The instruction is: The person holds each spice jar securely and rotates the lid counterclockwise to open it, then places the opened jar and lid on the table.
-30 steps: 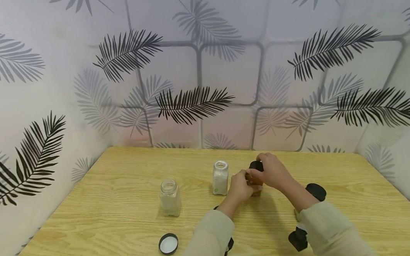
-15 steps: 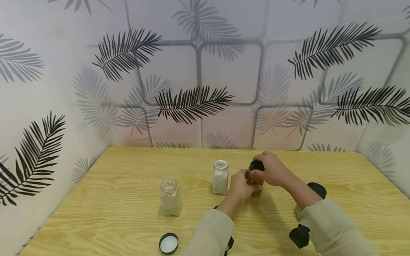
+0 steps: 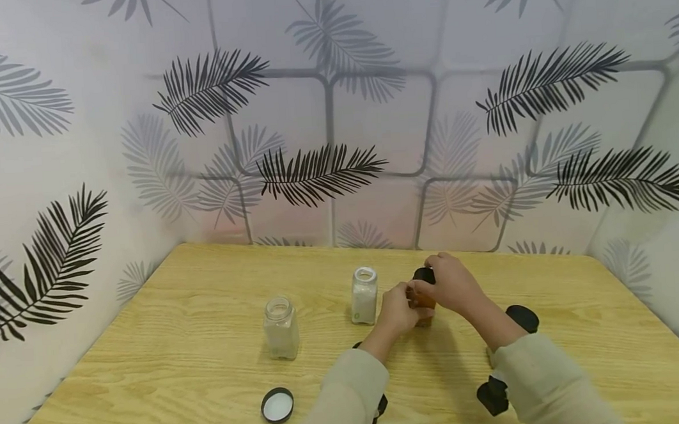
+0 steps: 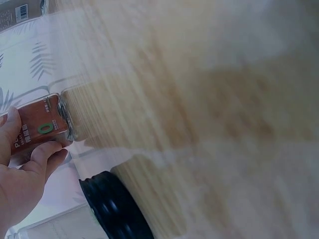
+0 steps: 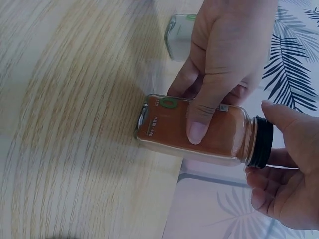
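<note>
My left hand [image 3: 395, 311] grips the body of a clear glass spice jar [image 5: 214, 132] filled with reddish-brown powder. The jar stands upright on the wooden table, and its label shows a green ring. Around its black screw lid [image 5: 261, 143], the fingers and thumb of my right hand [image 3: 451, 284] are curled. In the right wrist view, the left thumb lies across the label while the right hand [image 5: 294, 169] holds the lid end. The left wrist view shows my left hand [image 4: 25, 174] around the same jar [image 4: 40, 124].
Two lidless glass jars with pale contents stand to the left, one nearer jar [image 3: 281, 333] and one farther jar [image 3: 364, 298]. A loose black lid [image 3: 277, 406] lies with its white inside up. Beside the right forearm is a black-lidded jar [image 3: 522, 318], partly hidden.
Both hands stay at the jar. The right hand's fingers shift slightly about the lid; the jar and the other things keep their places.
</note>
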Demonstrator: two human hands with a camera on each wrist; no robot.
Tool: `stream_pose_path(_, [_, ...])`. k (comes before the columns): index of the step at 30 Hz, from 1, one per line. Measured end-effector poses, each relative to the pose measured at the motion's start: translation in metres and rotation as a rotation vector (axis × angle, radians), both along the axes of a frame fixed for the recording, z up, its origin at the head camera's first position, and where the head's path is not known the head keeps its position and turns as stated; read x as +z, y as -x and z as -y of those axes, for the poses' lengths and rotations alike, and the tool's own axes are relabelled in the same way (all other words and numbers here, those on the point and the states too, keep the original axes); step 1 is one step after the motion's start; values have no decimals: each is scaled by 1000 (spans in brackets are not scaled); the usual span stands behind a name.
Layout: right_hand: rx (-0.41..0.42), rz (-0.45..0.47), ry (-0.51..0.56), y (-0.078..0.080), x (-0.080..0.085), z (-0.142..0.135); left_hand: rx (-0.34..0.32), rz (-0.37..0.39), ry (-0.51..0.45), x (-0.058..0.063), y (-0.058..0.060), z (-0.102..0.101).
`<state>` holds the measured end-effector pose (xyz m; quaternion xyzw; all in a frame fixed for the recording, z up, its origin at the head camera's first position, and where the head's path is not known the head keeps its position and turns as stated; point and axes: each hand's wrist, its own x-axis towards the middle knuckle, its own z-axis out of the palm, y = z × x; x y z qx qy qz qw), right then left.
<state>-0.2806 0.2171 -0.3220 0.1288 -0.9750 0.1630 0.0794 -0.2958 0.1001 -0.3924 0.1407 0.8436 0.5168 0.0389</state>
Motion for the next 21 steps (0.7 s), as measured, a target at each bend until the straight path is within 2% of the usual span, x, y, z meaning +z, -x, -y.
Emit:
stream_pose_path(4, [-13,-10,5,0,-2,2,0,-4,-7,-1,0,0])
stream_pose_path(21, [196,-33,-2,4,-1,-5,4,-69,40,-1,0,-1])
